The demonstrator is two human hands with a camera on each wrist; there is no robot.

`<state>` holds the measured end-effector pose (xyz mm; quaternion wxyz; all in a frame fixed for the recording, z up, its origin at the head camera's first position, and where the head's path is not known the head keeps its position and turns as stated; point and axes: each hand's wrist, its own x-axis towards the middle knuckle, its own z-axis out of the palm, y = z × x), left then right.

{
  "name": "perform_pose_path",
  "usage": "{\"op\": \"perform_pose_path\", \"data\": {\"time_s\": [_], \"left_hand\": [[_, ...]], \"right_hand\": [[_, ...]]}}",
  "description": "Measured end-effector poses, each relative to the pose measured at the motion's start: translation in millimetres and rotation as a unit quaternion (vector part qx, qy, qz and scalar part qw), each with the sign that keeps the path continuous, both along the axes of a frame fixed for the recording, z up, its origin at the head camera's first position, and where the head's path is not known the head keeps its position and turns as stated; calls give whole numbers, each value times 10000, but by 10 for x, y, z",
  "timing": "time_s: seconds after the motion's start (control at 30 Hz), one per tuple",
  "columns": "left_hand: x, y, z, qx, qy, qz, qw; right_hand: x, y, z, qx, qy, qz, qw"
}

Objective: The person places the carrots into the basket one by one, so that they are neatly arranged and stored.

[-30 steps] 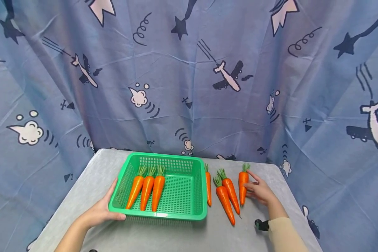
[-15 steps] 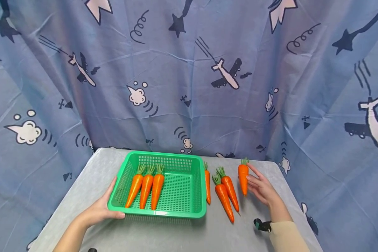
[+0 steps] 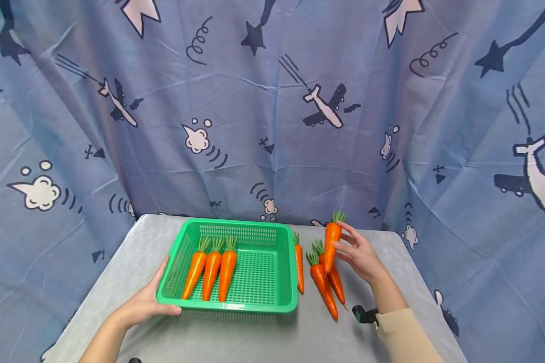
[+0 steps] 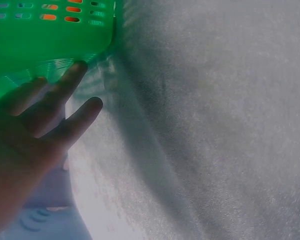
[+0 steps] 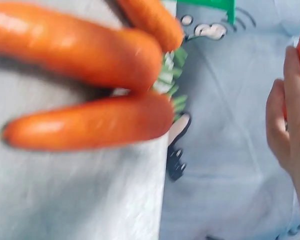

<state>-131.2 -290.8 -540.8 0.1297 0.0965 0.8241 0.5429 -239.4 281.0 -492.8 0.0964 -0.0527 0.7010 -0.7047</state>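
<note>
My left hand (image 3: pixel 143 305) rests against the near left corner of a green plastic basket (image 3: pixel 236 307), thumb along the front rim and fingers at the left side. Its fingers (image 4: pixel 72 125) look straight and spread in the left wrist view. Inside the basket, three carrots (image 3: pixel 212 269) lie side by side in its left half. My right hand (image 3: pixel 359 254) holds another carrot (image 3: pixel 331 239) between thumb and fingers, leafy end up, over two carrots (image 3: pixel 322 287) on the table. That held carrot is mostly cut off at the right wrist view's edge.
One more carrot (image 3: pixel 300 267) lies close along the basket's right side, partly hidden by it. Grey cloth covers the table (image 3: pixel 254 343). Behind and around stands a blue patterned curtain (image 3: pixel 236 101).
My right hand has lifted the carrot off the table and carried it leftward, over the pair of carrots. The left hand and the basket stay in place.
</note>
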Motion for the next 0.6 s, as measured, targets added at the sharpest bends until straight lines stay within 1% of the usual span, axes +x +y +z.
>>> {"op": "perform_pose_path", "data": {"time_s": [0.13, 0.2, 0.43, 0.6], "left_hand": [[6, 10, -6, 43, -16, -7, 10000], [6, 11, -9, 58, -12, -1, 10000], [8, 8, 7, 55, -2, -8, 10000], [-5, 8, 0, 53, 98, -23, 9999]], "right_hand": [[-3, -165, 79, 99, 90, -28, 9999], [-9, -239, 94, 120, 138, -19, 9998], [2, -502, 94, 193, 295, 159, 9992], [1, -735, 132, 289, 338, 313, 9985]]}}
